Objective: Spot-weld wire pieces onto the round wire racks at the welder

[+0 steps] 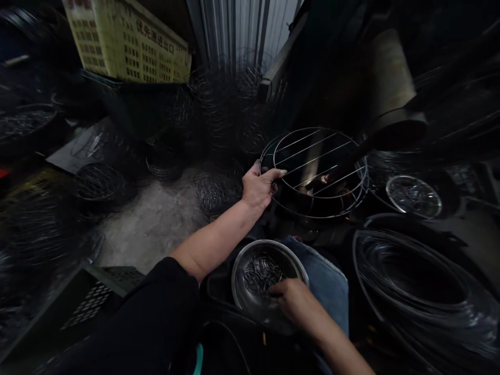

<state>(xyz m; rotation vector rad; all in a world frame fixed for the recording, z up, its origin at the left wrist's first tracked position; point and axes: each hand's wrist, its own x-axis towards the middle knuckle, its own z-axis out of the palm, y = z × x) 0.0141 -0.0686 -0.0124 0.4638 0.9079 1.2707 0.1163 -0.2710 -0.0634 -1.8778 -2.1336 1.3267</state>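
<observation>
My left hand (pixel 261 186) grips the near left rim of a round wire rack (pixel 320 162), thumb on top and fingers curled around the edge. Parallel wires cross the rack inside its ring, and a second ring shows beneath. Below it, a steel bowl (pixel 239 281) sits by my lap, holding many short metal wire pieces (pixel 261 273). My right hand (pixel 287 297) reaches into this bowl with its fingers bent down at the pieces. Its fingertips are dark and partly hidden, so what they pinch, if anything, cannot be made out.
At right lies a large coil of wire (pixel 410 265), with a round metal dish (pixel 414 197) behind it. A machine with a pale cylinder (pixel 394 78) rises beyond the rack. Stacked wire racks (pixel 214 192), a yellow crate (pixel 133 44) and a green crate (pixel 94 299) stand leftward.
</observation>
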